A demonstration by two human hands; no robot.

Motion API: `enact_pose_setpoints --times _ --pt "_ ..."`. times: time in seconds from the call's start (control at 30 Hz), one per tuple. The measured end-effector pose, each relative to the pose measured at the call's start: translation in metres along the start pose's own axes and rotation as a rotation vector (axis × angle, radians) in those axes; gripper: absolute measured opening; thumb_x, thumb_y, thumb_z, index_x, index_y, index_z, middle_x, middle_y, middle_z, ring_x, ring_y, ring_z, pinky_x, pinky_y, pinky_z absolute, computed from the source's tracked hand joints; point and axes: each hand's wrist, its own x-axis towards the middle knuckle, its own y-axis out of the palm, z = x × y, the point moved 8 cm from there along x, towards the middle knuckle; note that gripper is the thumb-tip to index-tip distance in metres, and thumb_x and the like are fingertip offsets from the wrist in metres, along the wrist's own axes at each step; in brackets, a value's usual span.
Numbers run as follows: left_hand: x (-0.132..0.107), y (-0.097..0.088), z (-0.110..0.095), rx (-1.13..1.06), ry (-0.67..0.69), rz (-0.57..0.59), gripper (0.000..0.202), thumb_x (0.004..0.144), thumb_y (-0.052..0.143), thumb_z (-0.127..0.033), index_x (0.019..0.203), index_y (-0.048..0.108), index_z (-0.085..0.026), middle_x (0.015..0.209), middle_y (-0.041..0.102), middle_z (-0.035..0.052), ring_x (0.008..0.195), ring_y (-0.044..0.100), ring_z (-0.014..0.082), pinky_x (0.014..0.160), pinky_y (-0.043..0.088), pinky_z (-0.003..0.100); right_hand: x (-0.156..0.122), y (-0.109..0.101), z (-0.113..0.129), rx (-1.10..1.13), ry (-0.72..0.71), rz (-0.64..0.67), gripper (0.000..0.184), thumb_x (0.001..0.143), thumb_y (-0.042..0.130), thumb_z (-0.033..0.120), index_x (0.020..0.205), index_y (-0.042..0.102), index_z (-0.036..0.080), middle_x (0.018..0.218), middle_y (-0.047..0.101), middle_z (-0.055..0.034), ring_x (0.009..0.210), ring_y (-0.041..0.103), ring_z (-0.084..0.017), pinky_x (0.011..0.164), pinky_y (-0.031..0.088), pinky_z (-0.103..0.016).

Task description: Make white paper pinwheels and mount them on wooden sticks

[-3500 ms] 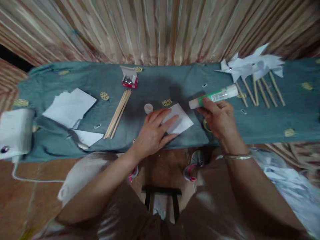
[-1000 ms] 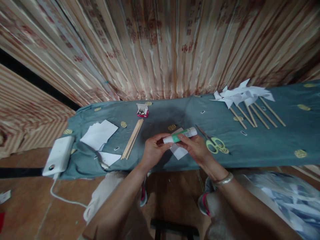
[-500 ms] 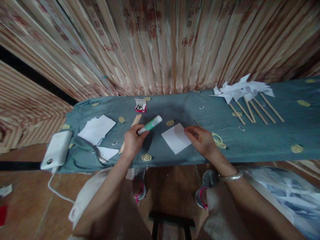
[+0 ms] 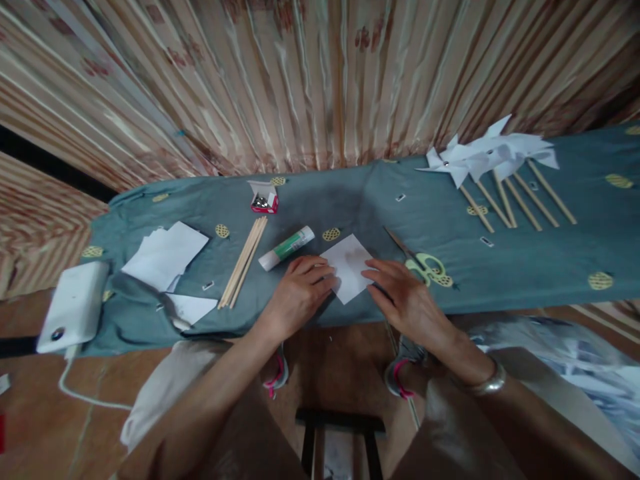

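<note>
A white square sheet of paper (image 4: 347,263) lies on the cloth in front of me, turned so that a corner points away. Its left corner is under the fingers of my left hand (image 4: 300,293), which are closed on it. At the right corner, my right hand (image 4: 407,300) has its fingers and thumb on the paper edge. A green and white glue stick (image 4: 287,248) lies just beyond my left hand, capped as far as I can see. Scissors (image 4: 423,263) with pale green handles rest beside my right hand, blades pointing away.
Wooden sticks (image 4: 243,263) and a red box of metal pins (image 4: 264,198) lie left of centre. Farther left are a paper stack (image 4: 167,253) and a white power bank (image 4: 75,307) with a cable. Several paper pinwheels (image 4: 493,160) lie at the back right. A curtain hangs behind.
My left hand has put down the glue stick and moved right onto the paper. My right hand stays at the paper's right corner. The view has shifted slightly, and the scissors now show fully.
</note>
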Motion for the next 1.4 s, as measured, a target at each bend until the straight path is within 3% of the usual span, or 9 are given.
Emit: enact_pose_setpoints --times 0.2,0.4,0.6,0.83,1.03,1.2,1.4 --pt "-0.001 0.005 0.004 -0.014 0.022 0.045 0.018 0.094 0.052 -0.023 0.104 0.067 -0.020 0.109 0.070 0.0060 0.110 0.059 0.0216 0.095 0.045 0.040 -0.001 0.001 -0.002 0.027 0.020 0.044 0.025 0.092 0.049 0.021 0.111 0.065 0.019 0.123 0.065 -0.0134 0.117 0.058 -0.028 0.100 0.049 -0.049" --pt "-0.002 0.007 0.003 0.025 0.030 0.051 0.021 0.095 0.049 -0.021 0.110 0.065 -0.019 0.112 0.070 0.0058 0.109 0.059 0.0203 0.099 0.043 0.040 -0.003 -0.002 -0.002 0.039 0.034 0.063 0.026 0.092 0.050 0.023 0.114 0.064 0.020 0.124 0.063 -0.0123 0.118 0.057 -0.027 0.101 0.048 -0.048" --pt "0.001 0.003 -0.003 0.046 0.061 -0.044 0.016 0.093 0.052 -0.017 0.103 0.065 -0.015 0.104 0.072 0.0052 0.101 0.063 0.0187 0.097 0.047 0.039 0.001 -0.004 0.010 -0.052 -0.063 -0.012 0.029 0.088 0.059 0.024 0.116 0.061 0.015 0.124 0.063 -0.0156 0.116 0.057 -0.030 0.099 0.050 -0.049" --pt "0.003 0.002 -0.010 0.016 0.046 -0.040 0.023 0.089 0.059 -0.027 0.109 0.063 -0.015 0.111 0.069 0.0090 0.108 0.061 0.0221 0.101 0.046 0.045 0.006 -0.002 0.020 -0.132 -0.182 -0.023 0.019 0.089 0.050 0.008 0.097 0.066 0.012 0.105 0.069 -0.0150 0.099 0.062 -0.026 0.088 0.056 -0.043" --pt "0.003 0.001 -0.018 0.049 0.092 -0.110 0.014 0.089 0.060 -0.021 0.101 0.065 -0.015 0.106 0.070 0.0070 0.103 0.062 0.0209 0.096 0.049 0.042 -0.005 -0.008 0.012 -0.073 -0.159 -0.005 0.022 0.089 0.050 0.009 0.103 0.066 0.015 0.112 0.068 -0.0134 0.104 0.062 -0.025 0.091 0.054 -0.042" --pt "0.003 0.009 -0.029 0.068 0.172 -0.060 0.013 0.089 0.059 -0.017 0.100 0.065 -0.015 0.104 0.071 0.0056 0.102 0.060 0.0208 0.094 0.050 0.038 -0.011 -0.009 0.005 -0.033 -0.130 0.039 0.023 0.089 0.050 0.008 0.106 0.065 0.014 0.116 0.067 -0.0139 0.111 0.060 -0.025 0.097 0.052 -0.044" --pt "0.004 0.013 -0.031 0.035 0.154 -0.042 0.013 0.091 0.056 -0.016 0.101 0.064 -0.014 0.102 0.071 0.0069 0.100 0.061 0.0205 0.088 0.053 0.036 -0.009 -0.010 0.002 0.015 -0.097 0.093 0.023 0.086 0.052 0.008 0.103 0.066 0.013 0.117 0.066 -0.0150 0.112 0.059 -0.025 0.098 0.050 -0.043"
